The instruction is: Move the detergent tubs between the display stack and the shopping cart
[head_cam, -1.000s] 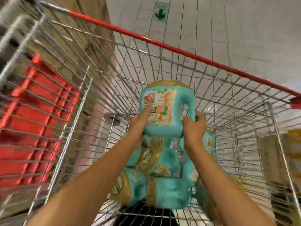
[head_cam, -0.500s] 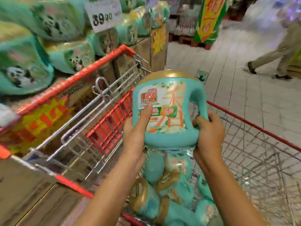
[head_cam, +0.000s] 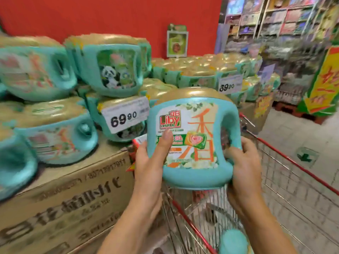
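Detergent tub point(head_cam: 192, 138) looks rigid, slick and probably heavy. Your left hand point(head_cam: 148, 162) and right hand point(head_cam: 242, 165) clamp its sides. The handle point(head_cam: 234, 125) just above your right hand is the safer grip.

- Bright, even store light; shadows are soft and faint.
- The detergent tub point(head_cam: 192, 140) at centre is sharpest, its label readable.
- The stacked tubs point(head_cam: 36, 70) on the left and the shelves point(head_cam: 275, 21) at upper right smear with motion blur.
- Wide-angle distortion bends the edges.
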`<state>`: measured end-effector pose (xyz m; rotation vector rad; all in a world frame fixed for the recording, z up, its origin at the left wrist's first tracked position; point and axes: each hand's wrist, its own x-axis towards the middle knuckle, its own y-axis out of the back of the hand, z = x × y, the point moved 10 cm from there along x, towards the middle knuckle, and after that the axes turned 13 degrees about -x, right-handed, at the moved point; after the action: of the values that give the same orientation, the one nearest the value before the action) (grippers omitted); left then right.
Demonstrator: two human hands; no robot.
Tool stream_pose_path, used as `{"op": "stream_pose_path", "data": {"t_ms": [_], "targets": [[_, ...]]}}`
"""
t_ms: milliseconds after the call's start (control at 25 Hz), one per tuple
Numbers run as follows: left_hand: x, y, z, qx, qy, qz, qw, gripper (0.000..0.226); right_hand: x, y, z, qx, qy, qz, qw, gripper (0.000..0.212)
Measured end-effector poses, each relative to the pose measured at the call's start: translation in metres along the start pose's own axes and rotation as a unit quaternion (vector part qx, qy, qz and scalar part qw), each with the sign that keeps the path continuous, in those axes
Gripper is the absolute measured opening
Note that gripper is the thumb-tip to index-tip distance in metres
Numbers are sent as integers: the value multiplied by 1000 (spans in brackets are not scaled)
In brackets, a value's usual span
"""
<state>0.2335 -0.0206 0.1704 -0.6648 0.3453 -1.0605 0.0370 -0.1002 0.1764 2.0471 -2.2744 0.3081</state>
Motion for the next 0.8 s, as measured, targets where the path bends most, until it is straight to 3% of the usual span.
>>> {"op": "stream_pose_path", "data": {"t_ms": [360,560,800], "targets": [[-20,123,187,76,-131,40,988,58,-77,-207,-40,88,36,-148,984,24],[-26,167,254,125,-182,68,973,81,-100,-290,-61,119,68,-231,963,11],[-11,203,333,175,-258,108,944,77,-118,-391,-104,85,140,-400,902,37]]}}
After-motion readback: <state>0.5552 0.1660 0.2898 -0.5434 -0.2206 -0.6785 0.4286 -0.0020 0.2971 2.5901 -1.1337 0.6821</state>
